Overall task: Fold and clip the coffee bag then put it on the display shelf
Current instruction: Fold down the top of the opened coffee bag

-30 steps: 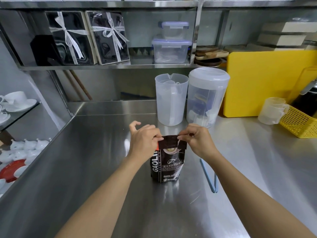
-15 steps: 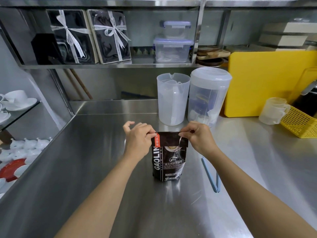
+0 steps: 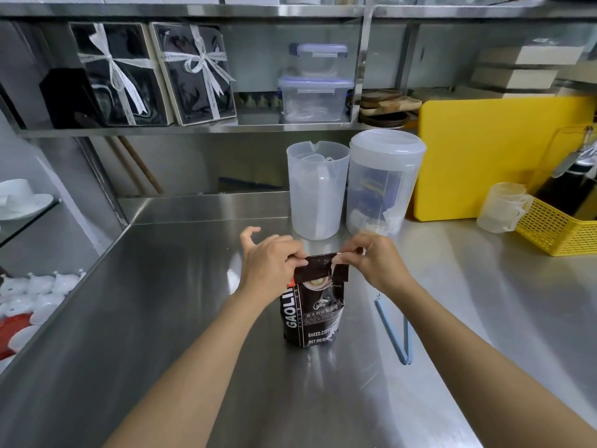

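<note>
Head view looks down on a steel counter [image 3: 161, 318], where a dark coffee bag [image 3: 311, 313] stands upright at the centre of the frame, its base on the metal. Both hands are at the bag's top edge. At the bag's upper left corner, the left hand [image 3: 269, 266] pinches the flap between thumb and curled fingers, with the index finger raised clear above. At the upper right corner, the right hand [image 3: 376, 263] pinches the same edge between thumb and fingertips, and a small dark flap of the bag hangs just under that grip. The bag's top strip runs flat between the two pinches. Right of the bag, lower in the frame, a pale blue clip [image 3: 392, 331] lies on the counter, untouched and partly hidden by the right forearm. Behind the hands, above centre, stand a clear pitcher [image 3: 316, 192] and a lidded clear container [image 3: 384, 182], side by side. A yellow board [image 3: 484, 156] leans at the right, and a yellow basket [image 3: 562, 227] sits at the right edge. On the shelf [image 3: 181, 129] at upper left stand two ribboned gift boxes [image 3: 155, 72].
</note>
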